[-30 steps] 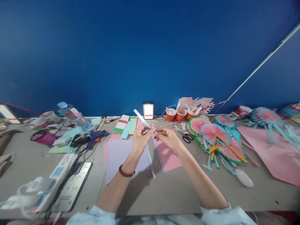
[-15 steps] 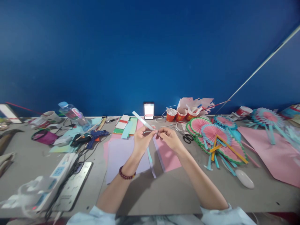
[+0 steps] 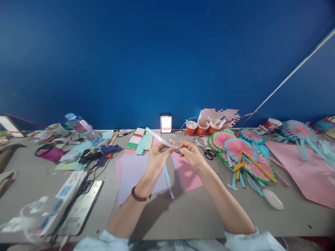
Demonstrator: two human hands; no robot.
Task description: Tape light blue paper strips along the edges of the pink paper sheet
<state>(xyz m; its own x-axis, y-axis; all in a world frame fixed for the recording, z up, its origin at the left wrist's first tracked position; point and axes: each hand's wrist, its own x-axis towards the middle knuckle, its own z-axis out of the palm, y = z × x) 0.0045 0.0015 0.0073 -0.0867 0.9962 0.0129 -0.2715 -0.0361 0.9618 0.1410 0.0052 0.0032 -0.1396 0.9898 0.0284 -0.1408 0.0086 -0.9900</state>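
Note:
A pale paper strip (image 3: 157, 136) slants up and to the left from between my hands, held above the table. My left hand (image 3: 159, 155) is closed on it, thumb and fingers pinched near its lower end. My right hand (image 3: 188, 153) is closed too, its fingertips pinched at that same end, close against the left fingertips. Something small and blue shows between the fingertips. Beneath my hands lie a lavender paper sheet (image 3: 136, 177) and a pink paper sheet (image 3: 190, 176), with a thin strip (image 3: 169, 181) between them.
Folded paper fans (image 3: 240, 150) and black-handled scissors (image 3: 209, 154) lie to the right, near a white computer mouse (image 3: 273, 199). Red paper cups (image 3: 202, 128) stand at the back. Leftward are a blue glue gun (image 3: 107, 153), a water bottle (image 3: 83, 128), a phone (image 3: 82, 209) and a power strip (image 3: 61, 197).
The paper strip has tilted slightly lower to the left and looks a little more bent. My fingertips have shifted slightly right and downward, still pinched together.

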